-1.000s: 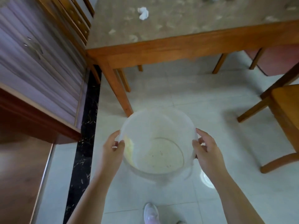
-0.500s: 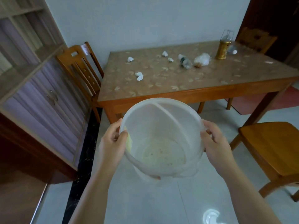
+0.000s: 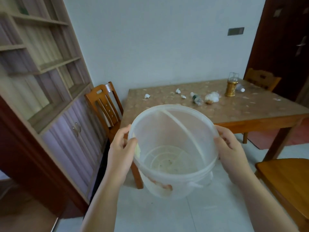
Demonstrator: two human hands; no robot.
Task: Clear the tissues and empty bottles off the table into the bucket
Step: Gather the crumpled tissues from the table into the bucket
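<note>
Left hand [image 3: 119, 149], right hand [image 3: 229, 149], bucket [image 3: 172, 166] gripped between

We see 2 bare forearms reaching in from the bottom edge, with no sleeve, glove, watch or ring on either. The left hand [image 3: 119, 154] and the right hand [image 3: 231, 151] show short, plain nails, the fingers slim and unmarked.
</note>
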